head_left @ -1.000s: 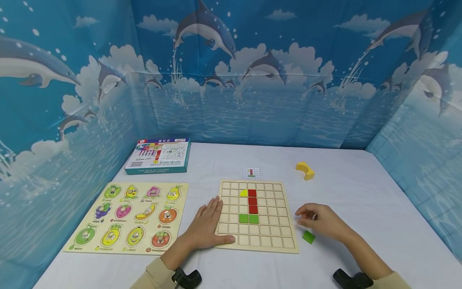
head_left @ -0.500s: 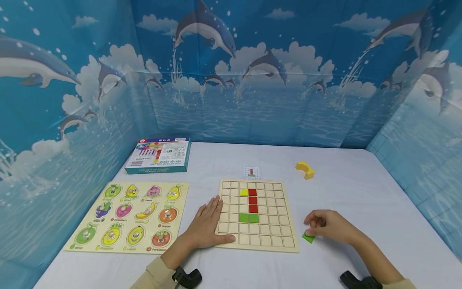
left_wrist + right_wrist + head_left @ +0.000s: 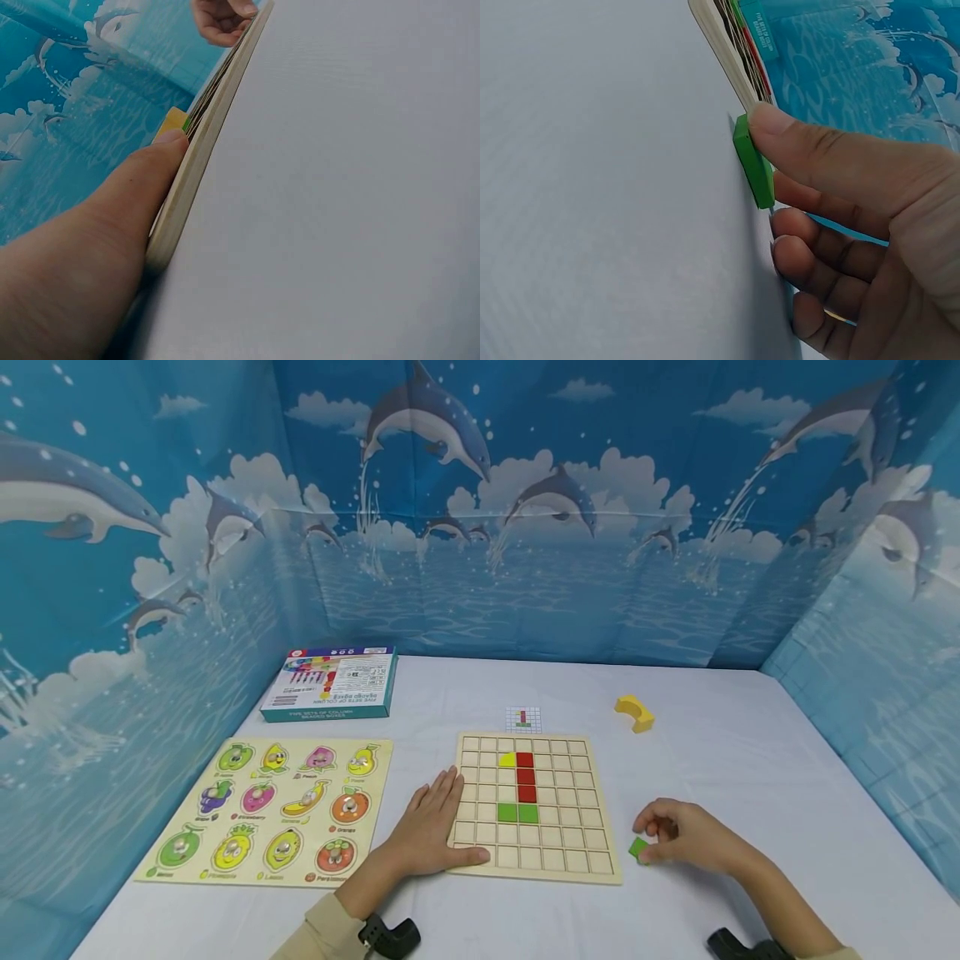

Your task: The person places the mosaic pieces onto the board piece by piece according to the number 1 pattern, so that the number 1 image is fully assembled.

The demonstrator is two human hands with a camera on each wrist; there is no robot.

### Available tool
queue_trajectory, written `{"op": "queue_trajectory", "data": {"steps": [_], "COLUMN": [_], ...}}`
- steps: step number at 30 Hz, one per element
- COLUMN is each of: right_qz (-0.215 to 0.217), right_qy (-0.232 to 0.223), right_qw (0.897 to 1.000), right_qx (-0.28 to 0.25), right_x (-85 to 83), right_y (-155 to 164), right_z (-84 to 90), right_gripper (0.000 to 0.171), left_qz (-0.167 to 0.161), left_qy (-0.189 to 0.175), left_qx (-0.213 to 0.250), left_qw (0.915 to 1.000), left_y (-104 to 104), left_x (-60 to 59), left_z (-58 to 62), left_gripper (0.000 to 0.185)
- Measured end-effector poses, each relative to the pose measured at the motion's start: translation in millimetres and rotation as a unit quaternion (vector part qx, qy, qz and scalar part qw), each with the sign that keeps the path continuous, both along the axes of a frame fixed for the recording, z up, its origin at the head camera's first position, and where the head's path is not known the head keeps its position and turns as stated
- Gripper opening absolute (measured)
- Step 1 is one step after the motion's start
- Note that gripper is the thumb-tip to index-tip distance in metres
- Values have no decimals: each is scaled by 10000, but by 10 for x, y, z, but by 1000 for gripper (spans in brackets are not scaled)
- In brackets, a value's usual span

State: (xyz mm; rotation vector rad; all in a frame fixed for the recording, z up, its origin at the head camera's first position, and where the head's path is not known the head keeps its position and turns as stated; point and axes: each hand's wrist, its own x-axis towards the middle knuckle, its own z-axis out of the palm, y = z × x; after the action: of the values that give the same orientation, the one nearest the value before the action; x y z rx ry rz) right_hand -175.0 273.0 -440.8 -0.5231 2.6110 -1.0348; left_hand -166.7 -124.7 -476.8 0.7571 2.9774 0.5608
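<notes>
A wooden grid board (image 3: 570, 853) lies on the white table, holding three red tiles (image 3: 525, 777), two green tiles (image 3: 517, 813) and a yellow piece (image 3: 507, 760). My left hand (image 3: 431, 822) lies flat on the board's left edge, its thumb (image 3: 142, 180) against the rim (image 3: 202, 142). Just right of the board, my right hand (image 3: 675, 839) pinches a loose green tile (image 3: 638, 848). In the right wrist view the thumb (image 3: 817, 150) presses the green tile (image 3: 754, 161), which is tipped up on one edge, with curled fingers behind it.
A small pattern card (image 3: 522, 719) lies behind the board. A yellow arch block (image 3: 634, 712) sits at the back right. A fruit peg puzzle (image 3: 270, 810) lies to the left, with a teal box (image 3: 330, 683) behind it. Dolphin-print walls enclose the table.
My right hand came down and toward me onto the loose green tile and now pinches it, tipping it up. The left hand and board have not moved.
</notes>
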Motion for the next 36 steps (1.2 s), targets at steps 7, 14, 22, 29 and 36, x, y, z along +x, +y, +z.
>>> {"op": "queue_trajectory", "data": {"steps": [7, 14, 22, 29, 36], "right_qz": [173, 315, 149, -96, -60], "right_qy": [14, 149, 167, 185, 420], "right_qw": [9998, 9993, 9982, 9985, 9977], "right_qx": [-31, -157, -556, -507, -520], "right_x": [30, 72, 87, 56, 14], "right_y": [-32, -74, -131, -211, -289], "right_z": [11, 16, -21, 6, 40], "right_gripper": [34, 31, 19, 14, 11], "left_qz": [9, 21, -14, -21, 10], "left_qy": [-37, -39, 8, 26, -7], "left_qx": [-35, -64, -51, -61, -63], "left_qw": [10000, 10000, 10000, 10000, 10000], "left_y": [1, 2, 3, 3, 5], "left_x": [3, 9, 11, 6, 4], "left_z": [9, 12, 22, 20, 17], "left_gripper": [115, 115, 114, 114, 114]}}
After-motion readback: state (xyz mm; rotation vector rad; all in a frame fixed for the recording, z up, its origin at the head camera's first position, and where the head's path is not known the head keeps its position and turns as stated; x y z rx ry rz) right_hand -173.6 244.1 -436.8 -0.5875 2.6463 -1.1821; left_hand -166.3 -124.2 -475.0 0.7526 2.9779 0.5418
